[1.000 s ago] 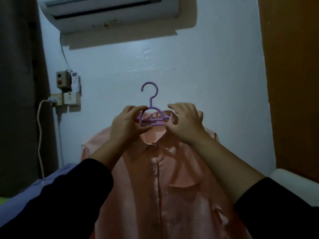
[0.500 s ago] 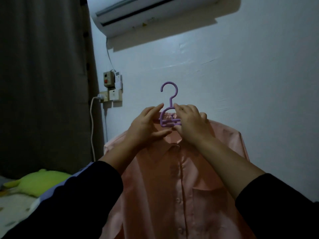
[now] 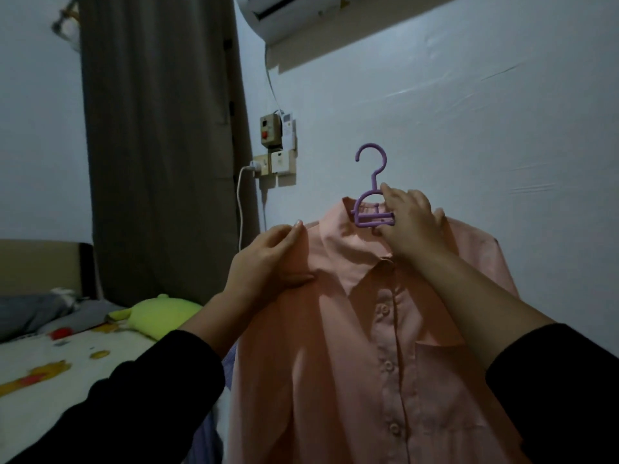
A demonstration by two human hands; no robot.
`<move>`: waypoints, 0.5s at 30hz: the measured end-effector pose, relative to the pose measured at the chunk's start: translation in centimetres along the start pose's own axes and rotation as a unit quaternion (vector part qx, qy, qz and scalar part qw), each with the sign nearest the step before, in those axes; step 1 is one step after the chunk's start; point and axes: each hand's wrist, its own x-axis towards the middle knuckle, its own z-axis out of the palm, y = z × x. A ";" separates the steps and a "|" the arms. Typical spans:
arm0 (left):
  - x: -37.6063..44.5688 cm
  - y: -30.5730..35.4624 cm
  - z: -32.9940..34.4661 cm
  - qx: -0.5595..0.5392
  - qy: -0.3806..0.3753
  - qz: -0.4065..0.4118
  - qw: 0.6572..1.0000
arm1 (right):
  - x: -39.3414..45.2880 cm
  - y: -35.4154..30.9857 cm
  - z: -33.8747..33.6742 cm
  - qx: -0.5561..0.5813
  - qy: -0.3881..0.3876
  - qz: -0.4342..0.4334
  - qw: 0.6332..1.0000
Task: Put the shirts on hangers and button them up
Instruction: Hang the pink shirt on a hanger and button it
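Observation:
A peach button-up shirt [image 3: 375, 329] hangs on a purple plastic hanger [image 3: 370, 195], held up in front of the pale wall. Its front placket is closed, with buttons visible down the middle and a chest pocket on the right. My right hand [image 3: 412, 226] grips the hanger's neck at the collar. My left hand [image 3: 268, 259] pinches the shirt's left shoulder between thumb and fingers. The hanger's arms are hidden inside the shirt.
A bed [image 3: 50, 363] with a patterned sheet and a green plush toy [image 3: 157, 313] lies at the lower left. A dark curtain [image 3: 160, 145] hangs beside a wall socket with a white cable [image 3: 268, 162]. An air conditioner [image 3: 294, 11] sits high on the wall.
My left hand has left the hanger's neck and moved down-left onto the shirt's shoulder. My view has swung left, so the bed and curtain show more.

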 end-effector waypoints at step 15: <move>-6.0 -17.3 11.2 0.101 -0.083 -0.295 0.946 | -0.2 -6.5 26.3 0.114 -0.187 0.037 0.975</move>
